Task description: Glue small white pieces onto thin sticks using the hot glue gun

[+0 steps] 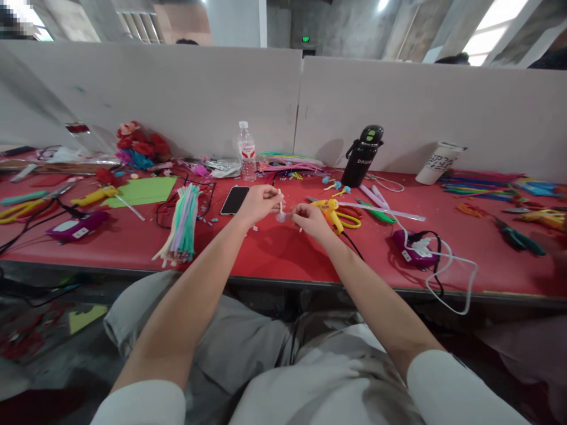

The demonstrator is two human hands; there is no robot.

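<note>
My left hand point(262, 202) pinches a short cream pipe cleaner stem with a pale purple tuft point(280, 217) at its lower end, held above the red table. Close to the tuft on its right, my right hand point(309, 220) has its fingertips pressed together; whatever lies between them is too small to make out. Beside my right hand lies a yellow hot glue gun point(330, 213) with a clear glue stick out of its back. Left of my left arm is a bundle of green, purple and cream pipe cleaners point(182, 224). A phone point(234, 200) lies behind my left wrist.
A water bottle point(247, 152), a black flask point(362, 157) and a tilted paper cup point(438, 163) stand along the white partition point(199, 94). Purple power strips point(411, 250) with loose cables lie near the front edge. Pliers point(516, 236) rest at the right.
</note>
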